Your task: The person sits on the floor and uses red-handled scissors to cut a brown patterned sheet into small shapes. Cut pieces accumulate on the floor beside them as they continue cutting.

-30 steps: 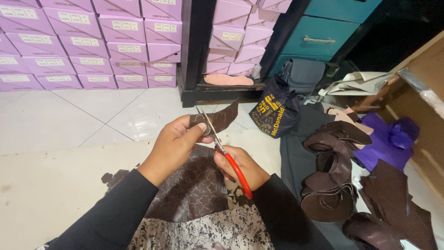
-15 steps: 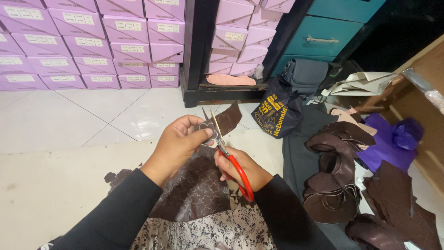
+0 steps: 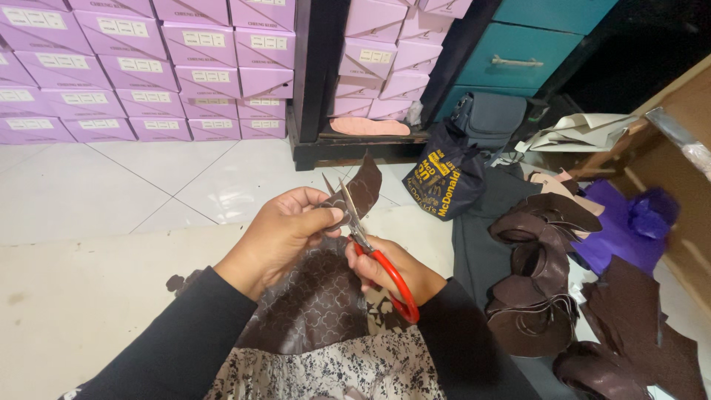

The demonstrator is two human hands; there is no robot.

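At centre frame I am working with two hands and one pair of red-handled scissors point(image 3: 374, 248). My left hand point(image 3: 285, 233) is pinching one dark brown patterned leather piece point(image 3: 361, 191), curved and pointed, standing upright just above the blades. My right hand point(image 3: 392, 270) is closed around the scissor handles; the blades are standing slightly apart. One pile of cut brown pieces point(image 3: 537, 289) is lying at right.

dark brown leather sheet with embossed lattice pattern point(image 3: 318, 304) | red-handled steel scissors point(image 3: 374, 255) | lilac cardboard boxes with white labels point(image 3: 148, 67) | teal drawer cabinet point(image 3: 518, 52) | purple cloth point(image 3: 629, 226) | black-and-cream floral fabric point(image 3: 341, 374) | navy bag with yellow print point(image 3: 441, 181)
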